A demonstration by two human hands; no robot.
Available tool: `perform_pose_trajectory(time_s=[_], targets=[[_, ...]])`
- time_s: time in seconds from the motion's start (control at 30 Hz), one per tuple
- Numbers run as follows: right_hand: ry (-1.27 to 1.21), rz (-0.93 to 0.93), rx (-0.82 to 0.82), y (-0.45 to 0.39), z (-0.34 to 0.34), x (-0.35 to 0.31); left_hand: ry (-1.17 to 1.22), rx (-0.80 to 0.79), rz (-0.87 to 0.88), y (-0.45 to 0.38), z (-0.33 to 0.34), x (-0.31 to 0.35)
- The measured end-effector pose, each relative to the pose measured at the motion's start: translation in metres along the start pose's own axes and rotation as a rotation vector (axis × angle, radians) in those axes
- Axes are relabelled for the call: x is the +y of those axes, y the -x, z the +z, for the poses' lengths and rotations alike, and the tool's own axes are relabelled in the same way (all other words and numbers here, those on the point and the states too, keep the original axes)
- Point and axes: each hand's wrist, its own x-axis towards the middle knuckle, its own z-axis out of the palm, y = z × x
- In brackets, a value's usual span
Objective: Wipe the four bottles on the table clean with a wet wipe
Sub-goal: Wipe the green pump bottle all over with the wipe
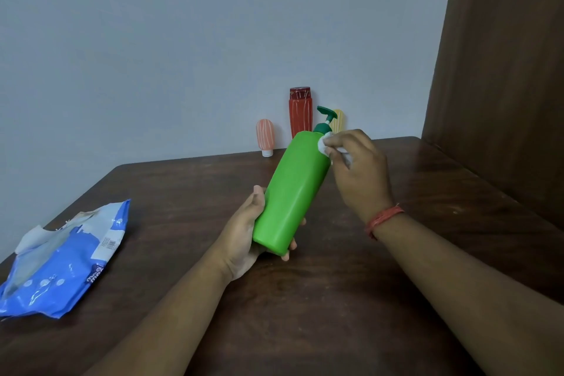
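Gripped low around the base by the left hand (244,233): the green pump bottle (293,189), tilted up off the dark table (335,299). Pressed to its shoulder just under the pump, a white wipe (325,143), pinched in the curled fingers of the right hand (360,171). Lined up at the wall behind, 3 more: pink bottle (265,137), red bottle (300,113), yellow bottle (339,119). Over at the left edge, a blue wipe pack (64,259), open.

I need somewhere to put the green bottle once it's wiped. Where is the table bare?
Bare wood lies between the blue wipes pack and the left hand, and right of the right hand toward the brown panel. It is crowded at the back edge, where the pink bottle, red bottle and yellow bottle stand.
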Motion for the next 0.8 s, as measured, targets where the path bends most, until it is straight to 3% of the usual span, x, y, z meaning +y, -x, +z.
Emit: perform_pose_trajectory(time_s=[0.07, 0.17, 0.3, 0.33, 0.4, 0.47, 0.6, 0.73, 0.8], targets=[[-0.093, 0.21, 0.022, 0.0, -0.002, 0.002, 0.014, -0.005, -0.007, 0.0, 0.0, 0.001], [-0.26, 0.537, -0.072, -0.005, -0.002, 0.013, 0.029, -0.028, -0.034, 0.001, -0.001, 0.002], [-0.684, 0.751, -0.124, -0.01, -0.006, 0.014, 0.039, -0.037, -0.046, 0.001, -0.002, 0.002], [-0.671, 0.741, -0.133, -0.011, -0.008, 0.013, 0.035, -0.033, -0.046, 0.001, -0.001, 0.002], [-0.354, 0.617, -0.155, -0.009, -0.008, 0.012, 0.015, -0.02, -0.047, 0.001, -0.001, 0.001], [-0.02, 0.381, -0.122, -0.006, -0.007, 0.008, -0.019, -0.002, -0.045, 0.0, 0.0, 0.001], [0.169, -0.12, -0.171, -0.008, -0.003, 0.003, -0.127, 0.022, -0.025, -0.002, 0.006, -0.001], [0.324, -0.088, -0.061, -0.02, -0.007, 0.005, -0.237, 0.034, 0.002, -0.005, 0.014, -0.001], [0.328, -0.2, -0.2, -0.016, 0.0, -0.007, -0.238, 0.049, 0.018, -0.005, 0.015, -0.002]])
